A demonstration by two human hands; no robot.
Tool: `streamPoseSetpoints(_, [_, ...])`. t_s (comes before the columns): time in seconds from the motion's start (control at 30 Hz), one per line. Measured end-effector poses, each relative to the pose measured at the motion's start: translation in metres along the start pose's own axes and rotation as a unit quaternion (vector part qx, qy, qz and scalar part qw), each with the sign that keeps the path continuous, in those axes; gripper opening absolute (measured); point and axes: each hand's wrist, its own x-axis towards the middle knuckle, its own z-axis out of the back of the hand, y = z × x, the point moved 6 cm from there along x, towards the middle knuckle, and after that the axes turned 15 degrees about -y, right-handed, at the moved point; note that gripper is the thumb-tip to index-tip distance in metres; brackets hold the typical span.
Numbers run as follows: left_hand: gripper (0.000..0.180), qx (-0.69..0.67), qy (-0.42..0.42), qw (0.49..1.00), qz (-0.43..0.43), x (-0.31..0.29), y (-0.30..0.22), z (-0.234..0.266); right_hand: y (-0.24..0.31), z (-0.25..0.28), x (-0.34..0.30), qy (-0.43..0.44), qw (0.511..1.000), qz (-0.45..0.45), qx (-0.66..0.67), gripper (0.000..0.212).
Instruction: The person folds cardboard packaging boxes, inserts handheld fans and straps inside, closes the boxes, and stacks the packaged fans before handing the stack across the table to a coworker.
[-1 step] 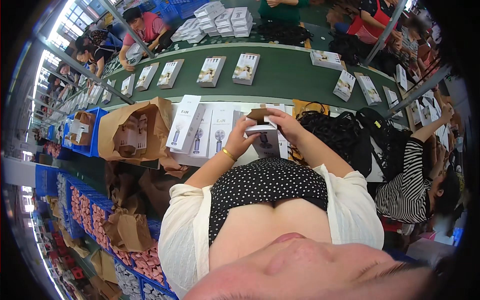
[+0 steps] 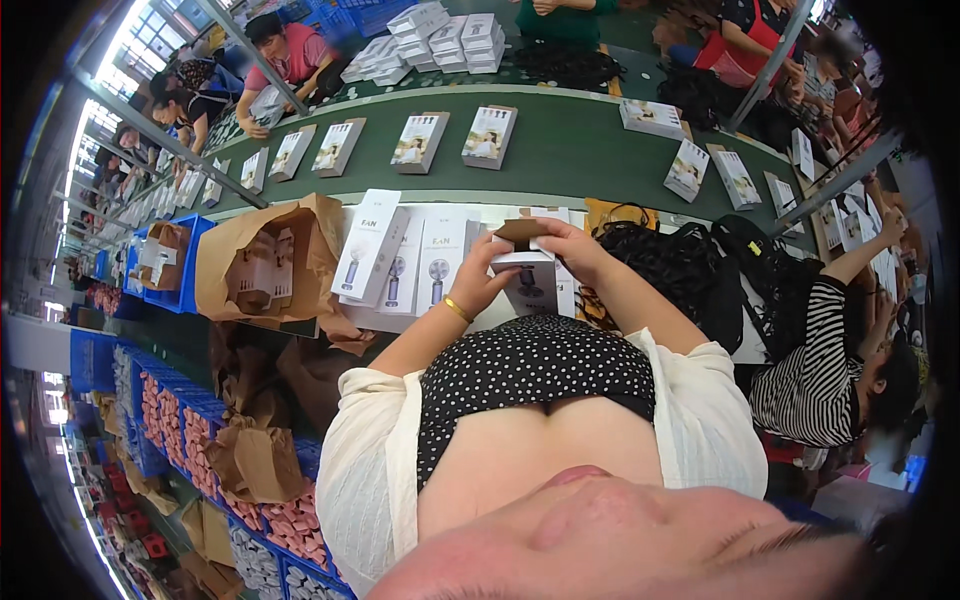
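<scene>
A small white fan carton (image 2: 530,285) is held upright in front of my chest, with its brown inner flap (image 2: 520,231) raised at the top. My left hand (image 2: 480,277) grips its left side, thumb across the front face. My right hand (image 2: 573,250) is closed at the upper right edge, fingertips by the open top. The carton's contents cannot be seen. Left of my hands, several white fan boxes with printed fan pictures lie side by side; one tilted box (image 2: 370,246) rests over the others.
A green conveyor belt (image 2: 380,185) carries spaced boxes beyond my bench. At left stand an open brown paper bag (image 2: 215,262) of boxes and a blue crate (image 2: 190,300). Black cords (image 2: 660,262) pile up at right, near a co-worker in a striped top (image 2: 805,385).
The boxes on the belt have shifted very slightly to the left. My hands and the carton stay almost exactly where they were.
</scene>
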Motion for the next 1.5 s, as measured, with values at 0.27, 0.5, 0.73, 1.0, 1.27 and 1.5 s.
streamPoseSetpoints(0.27, [0.038, -0.008, -0.020, 1.000, -0.021, 0.000, -0.014, 0.001, 0.020, -0.006, -0.003, 0.033, 0.968, -0.002, -0.250, 0.038])
streamPoseSetpoints(0.5, [0.039, 0.008, -0.023, 1.000, 0.007, 0.001, -0.020, 0.005, 0.014, -0.011, 0.008, -0.009, 0.980, 0.028, -0.198, 0.038])
streamPoseSetpoints(0.73, [0.036, 0.093, -0.244, 0.955, 0.140, -0.021, 0.020, 0.053, 0.022, 0.012, 0.026, -0.123, 0.973, 0.189, -0.056, 0.032])
streamPoseSetpoints(1.0, [0.034, -0.233, -0.453, 0.713, 0.482, -0.111, 0.062, 0.102, -0.022, 0.092, 0.040, -0.294, 0.942, 0.154, -0.043, 0.026])
streamPoseSetpoints(1.27, [0.029, -0.216, -0.516, 0.580, 0.592, -0.161, 0.085, 0.104, -0.054, 0.058, 0.055, -0.186, 0.973, 0.104, -0.086, 0.025])
streamPoseSetpoints(1.5, [0.020, 0.016, -0.515, 0.721, 0.463, -0.163, 0.103, 0.161, -0.086, 0.041, 0.050, -0.141, 0.980, 0.034, -0.136, 0.028])
